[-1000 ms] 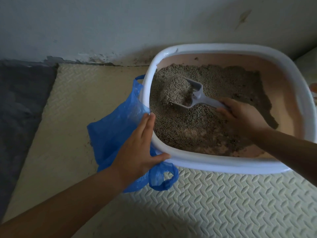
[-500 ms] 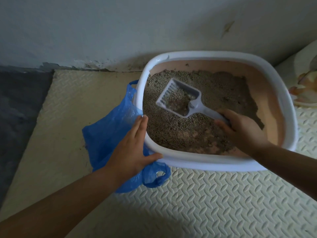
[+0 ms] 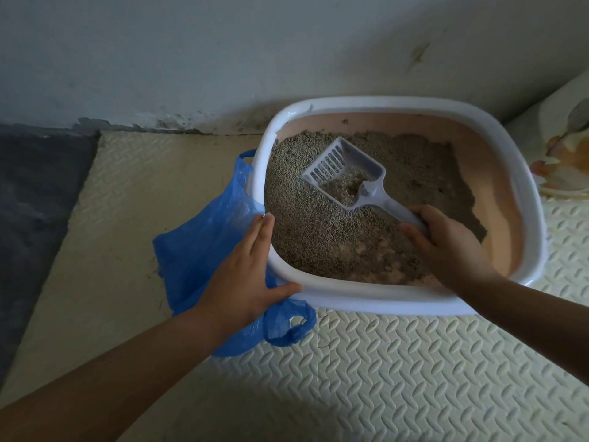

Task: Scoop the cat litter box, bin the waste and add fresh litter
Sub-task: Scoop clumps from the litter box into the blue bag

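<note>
A white-rimmed litter box point(image 3: 398, 105) with a pink inside stands on the floor mat against the wall. Grey-brown litter point(image 3: 312, 231) covers most of its bottom, with bare pink floor at the right. My right hand point(image 3: 446, 247) grips the handle of a white slotted scoop point(image 3: 344, 173), which is lifted above the litter and holds a small heap of granules. My left hand point(image 3: 245, 279) lies flat over the box's near-left corner, fingers together, thumb on the rim. Under that hand and beside the box lies a blue plastic bag point(image 3: 197, 250).
The cream embossed foam mat point(image 3: 382, 371) covers the floor. A dark grey mat point(image 3: 35, 199) lies at the left. A pale wall point(image 3: 255, 52) runs behind the box. At the right edge is a pale object with an orange flower pattern point(image 3: 564, 154).
My right hand has lifted the scoop out of the litter and tipped it up; most granules have sifted through, leaving a small heap. My left hand has kept its place.
</note>
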